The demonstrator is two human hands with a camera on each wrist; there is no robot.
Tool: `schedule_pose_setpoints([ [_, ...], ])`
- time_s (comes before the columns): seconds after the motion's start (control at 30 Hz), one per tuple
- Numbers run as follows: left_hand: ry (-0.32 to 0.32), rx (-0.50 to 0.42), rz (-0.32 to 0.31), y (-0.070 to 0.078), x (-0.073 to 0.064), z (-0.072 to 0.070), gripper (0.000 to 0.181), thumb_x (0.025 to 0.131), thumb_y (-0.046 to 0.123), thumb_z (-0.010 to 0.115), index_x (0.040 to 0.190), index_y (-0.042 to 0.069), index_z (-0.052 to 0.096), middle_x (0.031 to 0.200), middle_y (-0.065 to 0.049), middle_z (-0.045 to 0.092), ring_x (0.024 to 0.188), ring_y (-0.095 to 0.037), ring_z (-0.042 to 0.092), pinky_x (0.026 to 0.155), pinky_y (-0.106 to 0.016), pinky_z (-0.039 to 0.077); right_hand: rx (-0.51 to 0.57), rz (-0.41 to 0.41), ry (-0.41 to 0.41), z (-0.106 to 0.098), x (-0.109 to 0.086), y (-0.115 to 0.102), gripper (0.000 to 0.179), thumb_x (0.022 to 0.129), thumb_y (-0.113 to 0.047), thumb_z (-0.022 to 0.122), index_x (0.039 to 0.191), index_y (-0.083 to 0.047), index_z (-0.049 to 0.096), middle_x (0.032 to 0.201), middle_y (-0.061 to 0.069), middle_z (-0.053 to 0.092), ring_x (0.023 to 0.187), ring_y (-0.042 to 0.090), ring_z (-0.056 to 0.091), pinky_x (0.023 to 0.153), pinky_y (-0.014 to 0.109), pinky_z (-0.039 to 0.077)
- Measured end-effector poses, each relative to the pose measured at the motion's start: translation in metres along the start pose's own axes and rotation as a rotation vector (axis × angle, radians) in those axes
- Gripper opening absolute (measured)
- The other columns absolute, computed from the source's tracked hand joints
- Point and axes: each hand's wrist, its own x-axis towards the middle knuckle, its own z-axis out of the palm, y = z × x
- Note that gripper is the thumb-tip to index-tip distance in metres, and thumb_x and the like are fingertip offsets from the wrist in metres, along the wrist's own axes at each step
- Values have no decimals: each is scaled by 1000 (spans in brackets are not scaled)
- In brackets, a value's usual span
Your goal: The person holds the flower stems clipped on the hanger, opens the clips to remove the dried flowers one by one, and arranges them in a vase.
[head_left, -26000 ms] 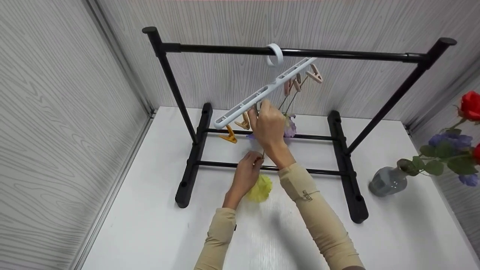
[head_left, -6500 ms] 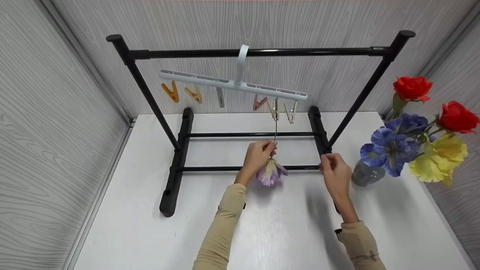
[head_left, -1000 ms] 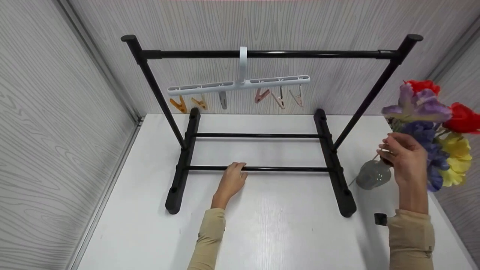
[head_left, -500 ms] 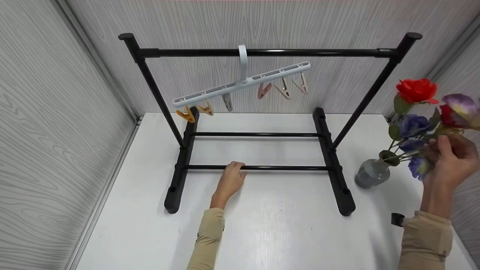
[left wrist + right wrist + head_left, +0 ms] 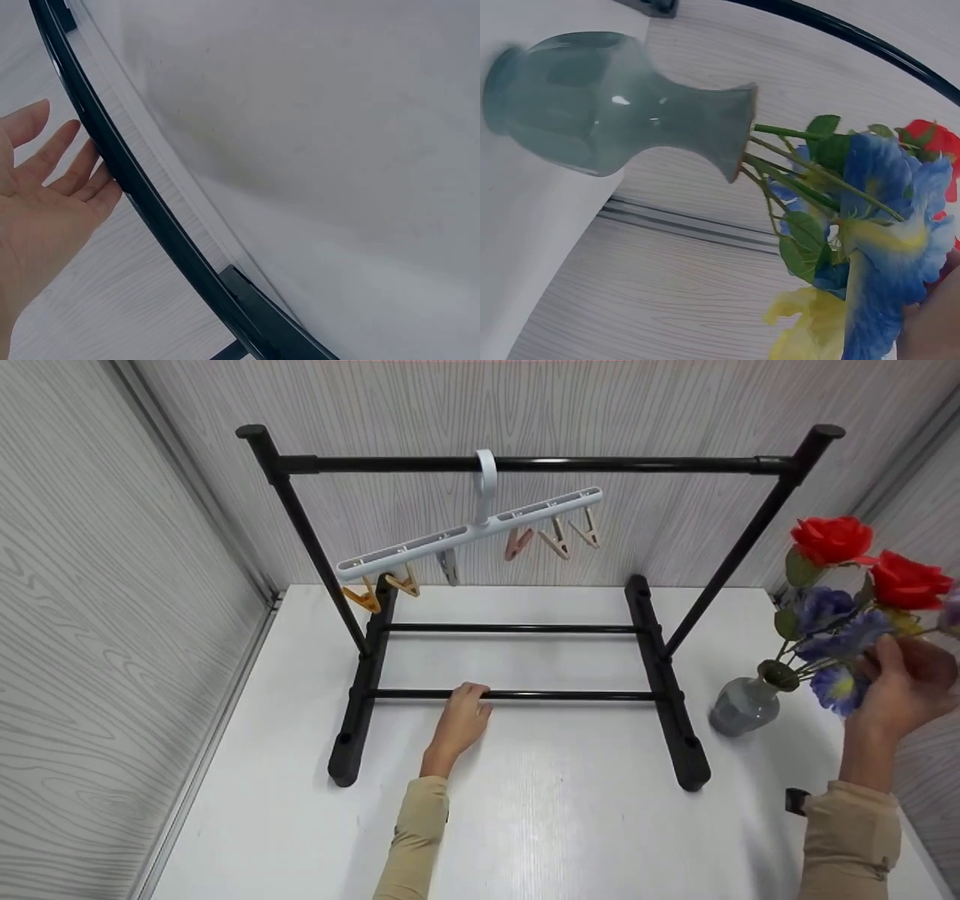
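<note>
My left hand (image 5: 459, 724) rests its loosely bent fingers on the front lower bar (image 5: 570, 695) of a black rack. In the left wrist view, its fingertips touch that bar (image 5: 154, 214). My right hand (image 5: 900, 690) is among artificial flowers at the right, thumb and fingers curled at the stem of a purple flower (image 5: 951, 611) cut off by the frame edge. The flowers lean out of a grey-green glazed vase (image 5: 746, 705): red roses (image 5: 832, 540), blue irises (image 5: 838, 690), a yellow flower (image 5: 810, 326). Blossoms hide my fingertips in the right wrist view.
A pale blue hanger (image 5: 480, 531) hangs tilted from the rack's top bar (image 5: 637, 465). Below it dangle several clothespins, among them an orange one (image 5: 364, 598) and a pink one (image 5: 517, 544). The vase stands on the white table (image 5: 562, 817) beside the rack's right foot (image 5: 686, 746).
The purple flower has gone from above the vase over to the far right with my right hand, its head dropping lower. The hanger has swung. My left hand has stayed on the bar.
</note>
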Motion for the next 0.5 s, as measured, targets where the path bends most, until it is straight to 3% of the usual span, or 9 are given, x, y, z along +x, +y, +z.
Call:
schedule_pose_setpoints([
  [0.13,-14,-11,-19,1,-1,0,28,101,5,65,126,-6,65,127,-22,63,124,-40,58,107,-51,46,-166,-118,-68,0,-1,18,10,84,8,79,92,4,76,79,4,68,64,11,64,65,17,56],
  [0.27,-13,-19,-19,2,-2,0,28,101,4,65,127,-5,65,127,-22,63,125,-40,58,107,-51,46,-449,-277,-135,0,2,31,7,88,6,73,82,8,75,62,-16,60,57,0,57,66,16,52],
  [0.37,-16,-17,-13,3,-2,0,28,100,4,65,127,-5,65,128,-22,62,126,-40,57,107,-51,46,-780,-393,-177,-2,5,33,20,91,-4,68,78,10,74,56,-34,42,67,21,65,80,37,54],
  [0.43,-19,-16,-11,3,-2,0,29,101,5,65,127,-5,65,129,-21,62,126,-40,57,108,-50,45,-967,-464,-218,-4,5,34,24,90,-10,68,79,10,73,50,-21,47,79,42,65,83,54,48],
  [0.5,-22,-14,-12,3,-2,0,29,101,5,65,128,-5,65,129,-21,62,127,-39,57,108,-50,45,-1076,-551,-272,-8,3,39,27,90,-14,66,80,11,70,54,3,56,90,60,58,81,68,40],
])
